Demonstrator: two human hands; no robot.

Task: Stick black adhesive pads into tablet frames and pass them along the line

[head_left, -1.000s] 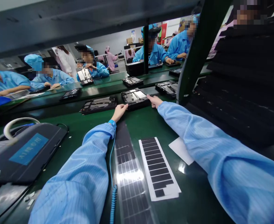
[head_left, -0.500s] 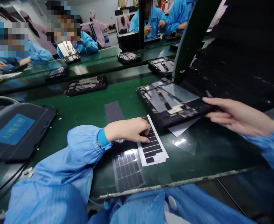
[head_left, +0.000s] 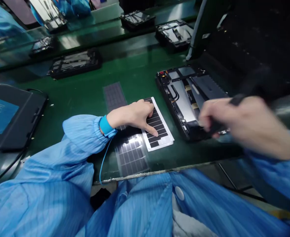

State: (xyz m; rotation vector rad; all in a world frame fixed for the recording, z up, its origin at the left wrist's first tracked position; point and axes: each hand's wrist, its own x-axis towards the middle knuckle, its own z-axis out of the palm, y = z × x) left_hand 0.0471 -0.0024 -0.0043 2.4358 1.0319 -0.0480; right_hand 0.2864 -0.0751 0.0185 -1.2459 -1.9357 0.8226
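Note:
My left hand (head_left: 138,115) rests on a white sheet of black rectangular stickers (head_left: 157,123), thumb stretched out and fingers apart. A blue band circles that wrist. To its right, an opened tablet-like device (head_left: 184,98) lies on the green bench, its silver inner plates and cables showing. Over the device's near right part is my right hand (head_left: 224,115), blurred by motion, with its fingers closed. A slim dark object (head_left: 238,98) shows at this hand, too smeared to name. Clear film sheets with dark rectangles lie beside my left hand, one behind (head_left: 114,93) and one in front (head_left: 131,156).
More opened devices stand farther back, one on the left (head_left: 74,62) and one on the right (head_left: 174,33). A black case with a blue label (head_left: 14,115) sits at the left. A green upright (head_left: 196,33) rises behind the device. The bench's front edge (head_left: 159,171) is close to me.
The device, earlier tilted in my right hand, now lies on the bench and is turned. My right hand has shifted over it. My left thumb has stretched out on the sticker sheet. The view has dipped.

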